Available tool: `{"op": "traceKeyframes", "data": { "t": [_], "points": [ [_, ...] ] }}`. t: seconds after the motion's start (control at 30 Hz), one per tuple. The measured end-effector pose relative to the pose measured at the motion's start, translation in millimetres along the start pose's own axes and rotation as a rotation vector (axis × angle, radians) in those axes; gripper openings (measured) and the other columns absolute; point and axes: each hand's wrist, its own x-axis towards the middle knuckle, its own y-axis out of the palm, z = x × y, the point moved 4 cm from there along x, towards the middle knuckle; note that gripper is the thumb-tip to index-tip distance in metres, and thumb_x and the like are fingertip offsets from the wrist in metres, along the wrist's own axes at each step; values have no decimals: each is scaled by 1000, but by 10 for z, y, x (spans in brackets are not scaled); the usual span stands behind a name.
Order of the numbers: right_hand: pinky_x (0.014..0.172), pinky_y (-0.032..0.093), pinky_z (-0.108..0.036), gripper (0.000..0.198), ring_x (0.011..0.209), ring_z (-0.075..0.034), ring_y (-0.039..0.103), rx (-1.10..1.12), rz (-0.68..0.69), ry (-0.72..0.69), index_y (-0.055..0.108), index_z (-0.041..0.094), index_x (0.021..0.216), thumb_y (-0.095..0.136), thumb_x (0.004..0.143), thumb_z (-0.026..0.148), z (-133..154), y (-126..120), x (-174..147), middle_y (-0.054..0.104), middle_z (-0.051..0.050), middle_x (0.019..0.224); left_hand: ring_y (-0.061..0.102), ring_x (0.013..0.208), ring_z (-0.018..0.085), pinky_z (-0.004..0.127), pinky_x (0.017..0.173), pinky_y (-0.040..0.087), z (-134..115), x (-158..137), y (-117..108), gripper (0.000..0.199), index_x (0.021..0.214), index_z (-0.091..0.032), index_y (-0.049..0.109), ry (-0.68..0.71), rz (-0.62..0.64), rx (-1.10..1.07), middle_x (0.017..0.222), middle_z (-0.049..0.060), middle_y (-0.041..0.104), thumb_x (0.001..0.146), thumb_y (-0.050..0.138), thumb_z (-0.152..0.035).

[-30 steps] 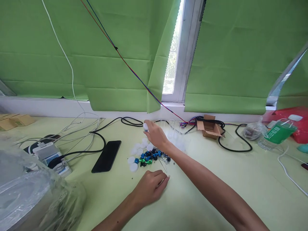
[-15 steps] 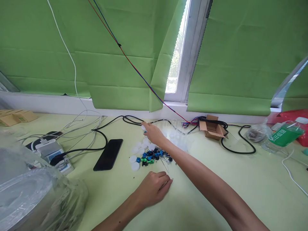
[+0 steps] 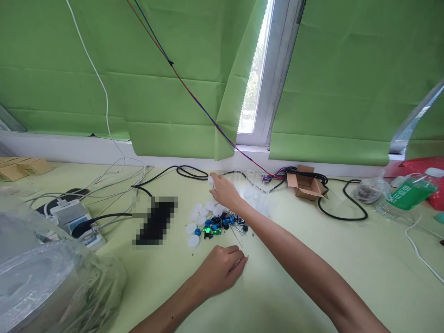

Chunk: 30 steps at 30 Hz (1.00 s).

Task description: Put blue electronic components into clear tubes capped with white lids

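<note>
Stretched out past the pile, my right hand (image 3: 225, 192) pinches a small white round cap (image 3: 211, 179) between thumb and fingers. My left hand (image 3: 222, 268) rests on the table nearer to me, fingers curled closed; whatever lies inside them is hidden. Between the hands is a heap of small blue, black and green electronic parts (image 3: 215, 224), with thin metal leads sticking out. White round caps (image 3: 193, 241) lie loosely along its left side. Clear plastic tubs (image 3: 262, 203) stand behind and to the right of my right wrist, partly covered by it.
A dark, pixelated rectangle (image 3: 156, 222) lies left of the heap. Farther left are a power strip (image 3: 78, 222) and a large plastic-wrapped object (image 3: 52, 286). Black cables (image 3: 194, 172) run along the back. An open cardboard box (image 3: 307, 185) and a green-labelled bottle (image 3: 411, 192) stand right.
My right hand has shifted slightly right, with the white cap still at its fingertips. My left hand has stayed practically in place. The dark rectangle on the left is now pixelated.
</note>
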Motion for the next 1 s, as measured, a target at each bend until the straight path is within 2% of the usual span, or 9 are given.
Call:
{"op": "traceKeyframes", "data": {
  "t": [0.43, 0.57, 0.67, 0.8, 0.87, 1.0],
  "points": [
    [86, 52, -37, 51, 109, -28, 59, 17, -64, -36, 36, 9, 138, 54, 90, 9, 69, -62, -6, 40, -23, 140, 49, 53, 12, 28, 52, 28, 30, -5, 28, 36, 68, -18, 55, -25, 47, 11, 62, 1, 54, 99, 37, -23],
    [83, 53, -37, 50, 104, -26, 61, 60, -131, -70, 36, 9, 139, 50, 91, 10, 113, -132, -45, 36, -23, 143, 47, 52, 11, 29, 52, 27, 24, -4, 19, 35, 67, -18, 55, -13, 21, -6, 61, 0, 53, 98, 38, -22],
    [77, 53, -34, 44, 84, -19, 64, 146, -236, -128, 38, 10, 137, 45, 93, 11, 159, -204, -150, 40, -20, 138, 46, 51, 11, 29, 51, 26, 25, -5, 23, 36, 66, -18, 54, -7, 10, -2, 60, 0, 52, 98, 39, -21],
    [68, 52, -31, 31, 61, -12, 57, 218, -305, -167, 46, 16, 126, 44, 95, 16, 149, -207, -398, 52, -13, 122, 46, 50, 11, 29, 50, 25, 22, -6, 29, 36, 66, -18, 54, -6, 18, 6, 60, -1, 53, 98, 39, -22],
    [65, 51, -30, 26, 61, -12, 56, 188, -291, -173, 49, 17, 121, 44, 95, 17, 112, -152, -547, 56, -10, 114, 47, 51, 11, 28, 50, 26, 19, -6, 28, 34, 67, -17, 55, -11, 24, 5, 61, -1, 54, 97, 40, -21],
    [63, 49, -30, 21, 76, -19, 60, 92, -254, -175, 54, 17, 113, 45, 94, 16, 9, 2, -859, 59, -9, 101, 51, 54, 11, 28, 53, 29, 19, -9, 33, 31, 69, -17, 56, -21, 39, 3, 64, 0, 57, 96, 42, -20]
  ]
}}
